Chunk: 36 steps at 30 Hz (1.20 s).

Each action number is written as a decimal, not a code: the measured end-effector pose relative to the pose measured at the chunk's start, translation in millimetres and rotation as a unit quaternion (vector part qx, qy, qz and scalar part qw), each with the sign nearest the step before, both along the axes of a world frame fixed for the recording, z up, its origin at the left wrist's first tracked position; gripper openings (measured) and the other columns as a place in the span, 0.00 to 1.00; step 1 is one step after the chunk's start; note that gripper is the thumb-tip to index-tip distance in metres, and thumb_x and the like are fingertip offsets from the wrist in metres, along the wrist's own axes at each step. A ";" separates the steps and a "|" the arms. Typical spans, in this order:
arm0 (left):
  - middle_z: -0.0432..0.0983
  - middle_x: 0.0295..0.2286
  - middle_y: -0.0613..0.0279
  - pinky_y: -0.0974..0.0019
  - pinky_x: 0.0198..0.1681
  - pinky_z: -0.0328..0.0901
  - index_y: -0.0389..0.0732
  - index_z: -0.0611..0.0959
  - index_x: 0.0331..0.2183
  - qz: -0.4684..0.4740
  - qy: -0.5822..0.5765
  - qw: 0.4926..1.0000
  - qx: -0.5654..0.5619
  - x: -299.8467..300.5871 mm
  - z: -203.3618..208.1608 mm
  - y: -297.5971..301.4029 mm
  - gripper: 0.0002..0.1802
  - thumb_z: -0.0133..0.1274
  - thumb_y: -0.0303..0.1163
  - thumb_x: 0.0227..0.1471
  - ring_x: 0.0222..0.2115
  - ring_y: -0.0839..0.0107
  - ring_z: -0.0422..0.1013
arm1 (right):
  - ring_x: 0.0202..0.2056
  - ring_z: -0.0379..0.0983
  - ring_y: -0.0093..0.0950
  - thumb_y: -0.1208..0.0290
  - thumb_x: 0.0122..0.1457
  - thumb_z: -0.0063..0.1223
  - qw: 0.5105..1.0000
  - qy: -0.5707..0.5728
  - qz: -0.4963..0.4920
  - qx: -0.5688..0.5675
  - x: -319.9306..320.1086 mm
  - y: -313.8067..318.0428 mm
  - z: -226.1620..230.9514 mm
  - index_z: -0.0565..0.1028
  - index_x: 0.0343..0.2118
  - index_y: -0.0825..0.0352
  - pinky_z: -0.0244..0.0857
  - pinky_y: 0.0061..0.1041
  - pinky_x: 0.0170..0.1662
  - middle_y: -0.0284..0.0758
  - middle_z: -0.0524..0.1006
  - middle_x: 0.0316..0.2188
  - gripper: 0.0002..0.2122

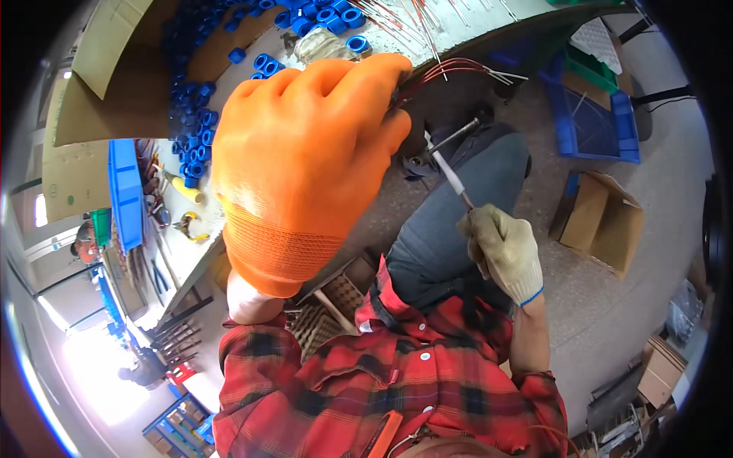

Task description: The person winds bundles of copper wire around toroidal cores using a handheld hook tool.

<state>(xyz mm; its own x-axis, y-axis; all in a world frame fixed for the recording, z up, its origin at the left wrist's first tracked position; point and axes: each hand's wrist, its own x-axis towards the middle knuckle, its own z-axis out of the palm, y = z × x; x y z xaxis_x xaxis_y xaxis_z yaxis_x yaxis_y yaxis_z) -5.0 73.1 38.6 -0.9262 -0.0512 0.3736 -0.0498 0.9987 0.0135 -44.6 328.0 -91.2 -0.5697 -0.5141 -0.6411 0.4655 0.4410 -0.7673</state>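
Note:
My left hand [298, 153], in an orange rubber-coated glove, is raised over the bench edge. Its thumb and fingers are closed on a bundle of red-brown wires [450, 67], whose pale ends stick out to the right. A dark bit shows at the fingertips, too hidden to make out. Lower right, my right hand [500, 248] wears a cream knit glove and grips a slim tool with a white shaft [450, 174]. A dark metal bar [456, 136] lies across the tool's upper end, above my knee; its exact kind is unclear.
Many blue ring-shaped fittings [195, 137] and loose wires [397, 19] lie on the bench [496, 19]. Yellow-handled pliers [188, 227] and a blue bin [126, 195] are at left. An open cardboard box [599, 221] and a blue crate [592, 130] stand on the floor at right.

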 end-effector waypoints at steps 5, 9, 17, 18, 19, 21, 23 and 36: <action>0.85 0.34 0.66 0.57 0.41 0.70 0.53 0.93 0.45 0.012 0.069 0.997 0.036 7.7 -13.7 -3.2 0.19 0.73 0.36 0.48 0.33 0.60 0.79 | 0.19 0.68 0.15 0.59 0.72 0.55 0.998 0.052 -0.034 0.007 4.9 2.2 6.4 0.84 0.37 0.69 0.60 0.22 0.24 0.28 0.75 0.18 0.16; 0.86 0.37 0.62 0.56 0.41 0.71 0.50 0.92 0.47 -0.010 0.036 0.999 -0.019 7.5 -15.0 -7.2 0.21 0.73 0.34 0.49 0.33 0.60 0.79 | 0.21 0.70 0.15 0.63 0.72 0.55 0.949 0.259 0.175 -0.045 7.3 1.4 2.2 0.84 0.36 0.70 0.61 0.22 0.25 0.27 0.76 0.20 0.14; 0.84 0.49 0.48 0.58 0.53 0.74 0.33 0.81 0.59 -0.029 0.107 0.697 0.709 55.1 -49.9 -15.8 0.22 0.56 0.36 0.72 0.42 0.61 0.81 | 0.25 0.68 0.10 0.75 0.62 0.69 0.981 0.120 -0.044 -0.147 25.1 -27.9 35.1 0.84 0.38 0.71 0.66 0.17 0.29 0.22 0.75 0.22 0.06; 0.85 0.48 0.52 0.60 0.54 0.74 0.32 0.82 0.57 -0.024 0.125 0.632 0.764 54.5 -51.4 -6.9 0.21 0.58 0.34 0.70 0.43 0.65 0.81 | 0.26 0.68 0.10 0.75 0.61 0.72 0.970 0.198 -0.043 -0.130 20.9 -43.9 41.6 0.85 0.38 0.71 0.66 0.17 0.30 0.21 0.75 0.22 0.07; 0.86 0.46 0.55 0.61 0.54 0.74 0.30 0.84 0.55 -0.016 0.145 0.563 0.814 55.9 -53.2 -1.0 0.19 0.60 0.33 0.69 0.44 0.69 0.81 | 0.27 0.67 0.09 0.74 0.59 0.75 0.954 0.275 -0.038 -0.114 17.5 -58.0 46.9 0.85 0.38 0.72 0.66 0.17 0.31 0.20 0.76 0.23 0.09; 0.86 0.48 0.54 0.62 0.54 0.74 0.30 0.84 0.54 -0.006 0.110 0.585 0.803 54.5 -59.1 3.1 0.19 0.60 0.34 0.69 0.44 0.69 0.80 | 0.26 0.67 0.09 0.73 0.60 0.75 0.954 0.263 -0.062 -0.134 15.8 -77.9 56.4 0.85 0.39 0.71 0.67 0.17 0.31 0.19 0.75 0.22 0.09; 0.86 0.47 0.54 0.62 0.55 0.74 0.30 0.85 0.53 -0.029 0.128 0.565 0.814 56.6 -65.9 3.9 0.18 0.61 0.33 0.68 0.45 0.69 0.81 | 0.27 0.66 0.07 0.74 0.62 0.74 0.946 0.287 -0.089 -0.124 12.6 -84.3 55.9 0.87 0.41 0.69 0.66 0.15 0.32 0.17 0.73 0.22 0.08; 0.88 0.42 0.60 0.68 0.49 0.75 0.34 0.90 0.49 -0.041 0.236 0.695 0.678 42.0 -121.4 -17.6 0.17 0.71 0.20 0.57 0.41 0.73 0.82 | 0.23 0.70 0.10 0.73 0.69 0.68 0.926 0.155 -0.233 -0.253 -1.2 -102.1 23.7 0.81 0.59 0.70 0.62 0.15 0.24 0.22 0.79 0.26 0.17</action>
<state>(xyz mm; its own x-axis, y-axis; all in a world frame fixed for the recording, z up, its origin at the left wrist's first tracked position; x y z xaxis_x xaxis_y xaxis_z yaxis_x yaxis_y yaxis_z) 37.0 55.4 -82.9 -0.7379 -0.6064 0.2962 0.3357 0.0509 0.9406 -45.8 225.9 -67.5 -0.9216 -0.3561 -0.1541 0.2383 -0.2060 -0.9491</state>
